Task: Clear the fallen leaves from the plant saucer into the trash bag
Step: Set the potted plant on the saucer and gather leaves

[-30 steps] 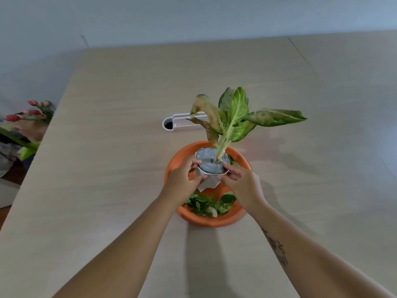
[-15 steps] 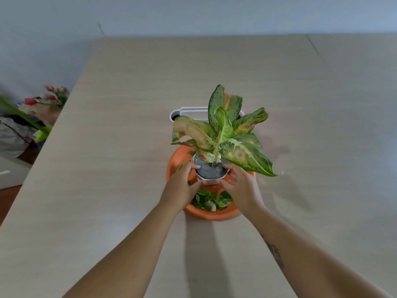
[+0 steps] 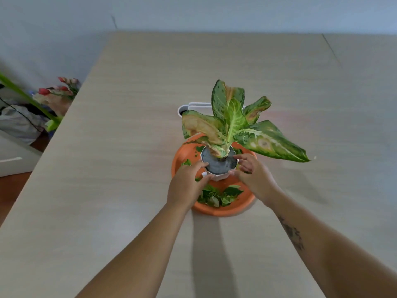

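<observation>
On the pale table (image 3: pixel 129 147), frame centre, my left hand (image 3: pixel 185 186) and right hand (image 3: pixel 254 179) clasp the white pot (image 3: pixel 219 169) over the orange saucer (image 3: pixel 227 208) of leaves (image 3: pixel 219 195); no writing readable.

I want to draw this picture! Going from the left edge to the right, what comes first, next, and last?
Red tulip flowers beside the table → left hand → white pot in the round orange saucer → right hand → plant's long spotted green leaf tip.

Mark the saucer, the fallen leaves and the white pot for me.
saucer (image 3: pixel 231 209): head view, bare orange front rim.
fallen leaves (image 3: pixel 219 195): head view, middle of the green pile at the saucer's front.
white pot (image 3: pixel 219 176): head view, front wall between both hands.
</observation>
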Action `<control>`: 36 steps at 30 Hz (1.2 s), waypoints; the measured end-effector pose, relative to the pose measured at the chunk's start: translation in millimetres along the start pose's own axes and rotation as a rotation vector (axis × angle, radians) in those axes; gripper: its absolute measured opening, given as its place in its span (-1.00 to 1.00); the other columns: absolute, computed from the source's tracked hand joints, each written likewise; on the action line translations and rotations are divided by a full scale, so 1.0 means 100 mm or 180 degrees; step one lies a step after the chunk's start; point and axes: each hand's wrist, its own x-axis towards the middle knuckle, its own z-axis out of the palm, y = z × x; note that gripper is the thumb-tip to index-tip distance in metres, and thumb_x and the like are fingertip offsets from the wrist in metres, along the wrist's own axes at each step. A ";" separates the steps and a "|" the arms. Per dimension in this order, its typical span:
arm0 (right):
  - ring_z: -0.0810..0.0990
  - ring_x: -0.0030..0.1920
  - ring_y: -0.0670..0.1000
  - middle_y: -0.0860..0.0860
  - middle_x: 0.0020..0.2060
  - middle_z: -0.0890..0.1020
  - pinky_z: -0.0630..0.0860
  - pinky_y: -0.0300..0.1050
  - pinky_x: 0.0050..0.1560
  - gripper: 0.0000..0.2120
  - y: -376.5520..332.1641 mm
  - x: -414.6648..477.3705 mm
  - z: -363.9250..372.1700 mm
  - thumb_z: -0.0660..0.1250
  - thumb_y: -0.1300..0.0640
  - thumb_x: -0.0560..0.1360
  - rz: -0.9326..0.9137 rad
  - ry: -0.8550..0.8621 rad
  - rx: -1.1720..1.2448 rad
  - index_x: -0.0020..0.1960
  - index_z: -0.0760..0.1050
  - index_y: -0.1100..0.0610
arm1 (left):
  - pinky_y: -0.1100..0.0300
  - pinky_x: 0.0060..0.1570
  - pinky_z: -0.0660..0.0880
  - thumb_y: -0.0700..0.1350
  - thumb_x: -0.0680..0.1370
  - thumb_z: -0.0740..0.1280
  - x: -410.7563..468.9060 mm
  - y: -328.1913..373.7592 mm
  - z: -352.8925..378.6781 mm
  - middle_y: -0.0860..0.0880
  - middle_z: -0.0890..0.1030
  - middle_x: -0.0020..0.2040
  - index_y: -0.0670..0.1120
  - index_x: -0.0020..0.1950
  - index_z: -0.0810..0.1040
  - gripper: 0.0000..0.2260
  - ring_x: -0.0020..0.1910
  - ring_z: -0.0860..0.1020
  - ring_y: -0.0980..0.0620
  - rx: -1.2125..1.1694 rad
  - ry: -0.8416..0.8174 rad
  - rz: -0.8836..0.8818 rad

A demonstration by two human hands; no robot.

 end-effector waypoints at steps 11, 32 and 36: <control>0.51 0.18 -0.01 -0.01 0.23 0.52 0.53 0.01 0.16 -0.36 0.11 -0.09 0.08 0.53 0.06 0.38 0.0117 0.0275 -0.0321 0.38 0.33 -0.03 | 0.05 0.09 0.50 0.22 0.40 0.43 -0.03 -0.11 -0.02 0.00 0.51 0.20 -0.01 0.33 0.38 -0.40 0.20 0.46 0.01 0.0221 -0.0082 -0.0225; 0.33 0.21 0.11 0.04 0.20 0.39 0.40 0.02 0.24 -0.39 0.37 -0.29 0.48 0.48 -0.06 0.38 -0.0298 -0.0271 -0.2491 0.37 0.40 0.03 | -0.02 0.26 0.42 0.24 0.36 0.45 0.11 -0.31 -0.02 0.00 0.34 0.43 0.07 0.42 0.35 -0.31 0.36 0.27 -0.08 0.1274 -0.1360 0.0439; 0.34 0.14 0.14 0.07 0.16 0.38 0.40 0.00 0.22 -0.35 0.35 -0.27 0.60 0.49 -0.10 0.34 -0.0236 -0.0266 -0.2724 0.37 0.41 0.03 | -0.04 0.35 0.31 0.28 0.32 0.45 0.18 -0.29 0.01 -0.04 0.19 0.52 0.04 0.49 0.24 -0.17 0.42 0.19 -0.16 0.1578 -0.1582 0.0411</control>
